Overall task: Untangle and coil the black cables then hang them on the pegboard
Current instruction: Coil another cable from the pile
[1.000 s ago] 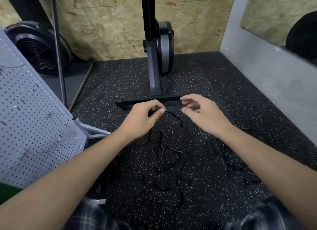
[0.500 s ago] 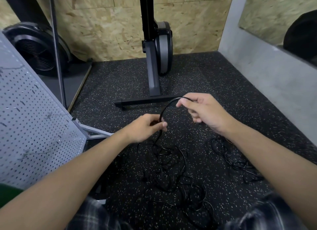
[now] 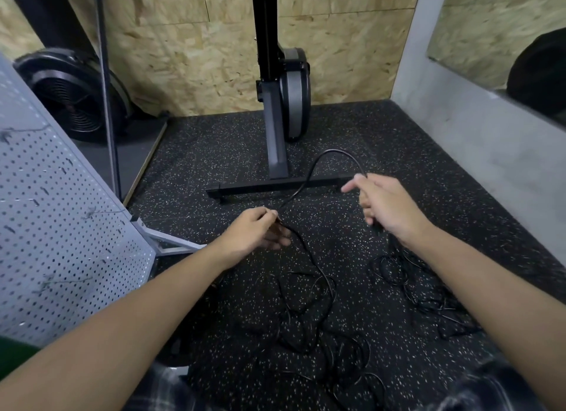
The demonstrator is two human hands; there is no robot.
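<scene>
A black cable [image 3: 318,165] arcs up between my two hands. My left hand [image 3: 255,231] pinches it at the low end of the arc, and my right hand [image 3: 387,207] grips its other end higher and to the right. From my left hand the cable drops into a tangled black pile [image 3: 318,325] on the speckled floor in front of me. A second, smaller tangle [image 3: 425,297] lies under my right forearm. The white pegboard [image 3: 61,239] leans at the left, with a few hooks on it.
A black machine stand [image 3: 277,153] with a floor crossbar [image 3: 275,187] rises just beyond my hands. A round black fan unit [image 3: 73,95] and a thin pole [image 3: 107,98] stand at the back left. A grey wall [image 3: 477,153] borders the right side.
My right hand took the cable end and pulled it up and to the right, opening a wider arc. My left hand slid lower along the cable, and more cable lifted from the pile.
</scene>
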